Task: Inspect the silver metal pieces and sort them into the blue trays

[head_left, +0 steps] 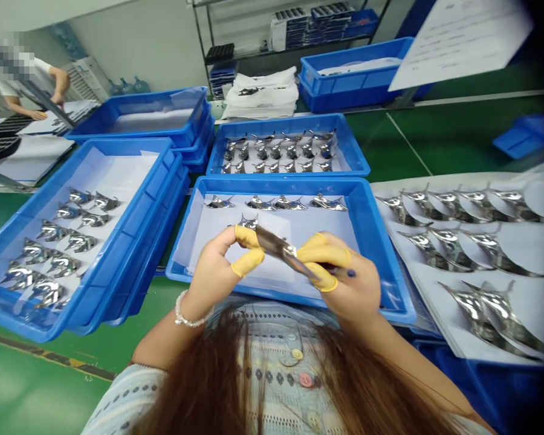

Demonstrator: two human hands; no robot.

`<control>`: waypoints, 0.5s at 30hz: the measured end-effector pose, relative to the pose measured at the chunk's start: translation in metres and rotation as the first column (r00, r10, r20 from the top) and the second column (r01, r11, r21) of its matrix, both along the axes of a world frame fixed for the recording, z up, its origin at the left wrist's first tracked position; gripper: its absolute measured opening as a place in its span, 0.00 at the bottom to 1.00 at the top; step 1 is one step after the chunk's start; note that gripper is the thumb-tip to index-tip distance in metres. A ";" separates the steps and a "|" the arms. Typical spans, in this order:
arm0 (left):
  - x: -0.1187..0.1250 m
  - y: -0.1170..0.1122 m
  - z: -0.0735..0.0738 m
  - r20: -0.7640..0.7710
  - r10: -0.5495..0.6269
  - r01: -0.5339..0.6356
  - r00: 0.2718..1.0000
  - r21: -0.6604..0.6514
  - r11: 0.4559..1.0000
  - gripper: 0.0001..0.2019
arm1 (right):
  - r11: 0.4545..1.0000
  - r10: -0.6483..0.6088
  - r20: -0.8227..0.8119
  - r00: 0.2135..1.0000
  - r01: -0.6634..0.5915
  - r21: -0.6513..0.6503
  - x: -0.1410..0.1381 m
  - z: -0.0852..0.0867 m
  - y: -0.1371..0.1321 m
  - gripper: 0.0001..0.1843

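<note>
Both hands hold one shiny metal fish-shaped part [278, 248] above the blue tray [372, 223] in front of me. My left hand [222, 266] pinches its upper left end between thumb and forefinger, both in yellow finger cots. My right hand [344, 281] grips the lower right end, also in yellow cots, and a dark pen-like tip [350, 273] sticks out past its fingers. Several more metal fish parts [276, 203] lie in a row on white paper at the far side of this tray.
A blue tray [131, 199] on the left holds several metal parts. Another blue tray [349, 151] behind is full of them. White sheets [526, 241] on the right carry larger parts. Another person [49, 84] works at the far left. Stacked bins [353, 78] stand behind.
</note>
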State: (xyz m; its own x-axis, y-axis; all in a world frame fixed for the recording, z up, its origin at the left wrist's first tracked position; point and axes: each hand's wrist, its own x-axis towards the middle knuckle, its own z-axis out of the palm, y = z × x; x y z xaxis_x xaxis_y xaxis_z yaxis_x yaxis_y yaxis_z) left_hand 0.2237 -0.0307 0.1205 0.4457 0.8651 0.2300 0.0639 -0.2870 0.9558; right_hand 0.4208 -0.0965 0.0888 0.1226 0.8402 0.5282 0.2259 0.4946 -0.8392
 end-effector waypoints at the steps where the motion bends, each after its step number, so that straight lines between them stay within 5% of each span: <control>1: -0.001 0.004 -0.002 0.003 0.000 0.000 1.000 -0.048 0.999 0.21 | 0.993 -0.090 0.181 0.979 0.075 0.086 0.001 -0.001 0.000 0.08; 4: -0.009 0.013 -0.007 -0.035 -0.089 0.082 0.995 -0.171 0.982 0.28 | 0.943 -0.276 0.583 0.764 0.099 0.317 0.004 -0.010 0.003 0.13; 7: -0.021 0.014 -0.011 -0.145 -0.077 0.042 0.986 -0.233 0.972 0.25 | 0.908 -0.341 0.728 0.595 0.009 0.418 0.004 -0.029 0.013 0.14; 11: -0.043 0.013 -0.015 -0.320 -0.001 -0.075 0.947 -0.225 0.971 0.15 | 0.961 -0.209 0.749 0.628 -0.007 0.275 -0.002 -0.055 0.016 0.15; 15: -0.080 0.015 0.005 -0.440 0.182 -0.221 0.880 -0.039 0.975 0.12 | 0.981 -0.099 0.681 0.725 -0.042 0.187 0.003 -0.064 0.008 0.34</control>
State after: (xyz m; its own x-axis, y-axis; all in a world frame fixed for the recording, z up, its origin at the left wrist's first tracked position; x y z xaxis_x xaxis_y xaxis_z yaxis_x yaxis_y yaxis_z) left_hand 0.1441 -0.0158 0.1256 0.2979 0.9543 -0.0238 0.5225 -0.1422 0.8407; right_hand 0.4237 -0.0882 0.0248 -0.3090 0.7259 0.6145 0.7199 0.6007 -0.3477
